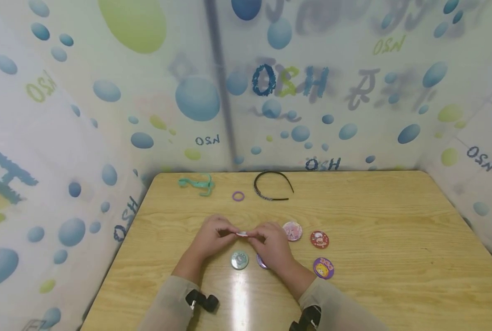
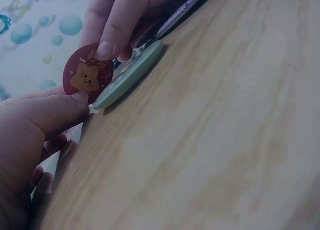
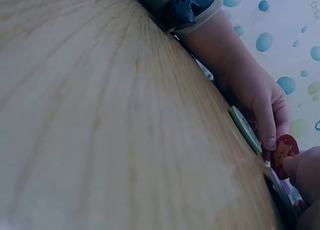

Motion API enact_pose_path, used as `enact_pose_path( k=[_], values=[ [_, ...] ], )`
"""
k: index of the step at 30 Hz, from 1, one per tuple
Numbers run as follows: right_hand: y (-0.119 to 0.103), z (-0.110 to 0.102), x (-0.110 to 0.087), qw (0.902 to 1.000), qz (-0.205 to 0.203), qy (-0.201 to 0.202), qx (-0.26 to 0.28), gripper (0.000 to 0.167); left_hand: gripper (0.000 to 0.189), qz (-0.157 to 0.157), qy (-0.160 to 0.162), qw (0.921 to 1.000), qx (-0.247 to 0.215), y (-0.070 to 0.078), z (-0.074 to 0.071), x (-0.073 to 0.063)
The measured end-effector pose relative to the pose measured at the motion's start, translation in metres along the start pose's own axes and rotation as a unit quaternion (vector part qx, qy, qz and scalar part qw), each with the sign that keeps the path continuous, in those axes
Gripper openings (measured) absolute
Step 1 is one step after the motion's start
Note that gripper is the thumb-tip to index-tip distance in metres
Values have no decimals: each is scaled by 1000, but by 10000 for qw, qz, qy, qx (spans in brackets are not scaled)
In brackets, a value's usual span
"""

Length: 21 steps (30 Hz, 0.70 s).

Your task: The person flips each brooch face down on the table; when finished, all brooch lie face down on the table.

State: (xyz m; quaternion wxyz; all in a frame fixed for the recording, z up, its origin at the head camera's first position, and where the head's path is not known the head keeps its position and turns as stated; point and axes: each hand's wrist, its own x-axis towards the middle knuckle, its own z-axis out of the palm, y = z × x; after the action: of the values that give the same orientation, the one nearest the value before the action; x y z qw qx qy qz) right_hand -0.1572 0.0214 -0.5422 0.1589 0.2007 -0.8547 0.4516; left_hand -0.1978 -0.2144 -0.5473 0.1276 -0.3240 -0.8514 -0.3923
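Observation:
Between both hands is a small round red badge (image 2: pixel 86 79) with a star figure on its face. The left hand (image 1: pixel 214 236) pinches one edge of it between thumb and fingers. On the opposite edge, the right hand (image 1: pixel 274 246) pinches it too. In the head view the badge stands nearly edge-on, just beyond a round green badge (image 1: pixel 239 260) on the table. A purple badge (image 1: pixel 261 262) lies partly hidden under the right hand. To the right of that hand lie a pink badge (image 1: pixel 292 231), a red badge (image 1: pixel 319 239) and a purple-and-yellow badge (image 1: pixel 323 268).
Toward the back of the wooden table (image 1: pixel 395 239) lie a teal branched object (image 1: pixel 200 184), a purple ring (image 1: pixel 233 196) and a black headband (image 1: pixel 255 185). Walls printed with blue and green dots (image 1: pixel 198 99) rise behind and on both sides.

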Motion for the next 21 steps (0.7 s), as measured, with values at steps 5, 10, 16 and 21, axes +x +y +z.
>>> enact_pose_path(
  k=[5,10,16,21],
  values=[
    [-1,-1,1,9999,24,-88,-90,14,15,-309,-79,9995,-47,3,-1,-1],
    [-1,-1,1,9997,44,-181,-165,13,14,-429,-143,9990,-54,4,-2,-2],
    [-2,-1,0,9991,15,-259,-343,15,19,-169,-118,9998,12,2,-1,-1],
    [-3,-1,-1,9982,126,-382,-438,16,23,-202,-162,9997,-35,1,-1,-1]
  ],
)
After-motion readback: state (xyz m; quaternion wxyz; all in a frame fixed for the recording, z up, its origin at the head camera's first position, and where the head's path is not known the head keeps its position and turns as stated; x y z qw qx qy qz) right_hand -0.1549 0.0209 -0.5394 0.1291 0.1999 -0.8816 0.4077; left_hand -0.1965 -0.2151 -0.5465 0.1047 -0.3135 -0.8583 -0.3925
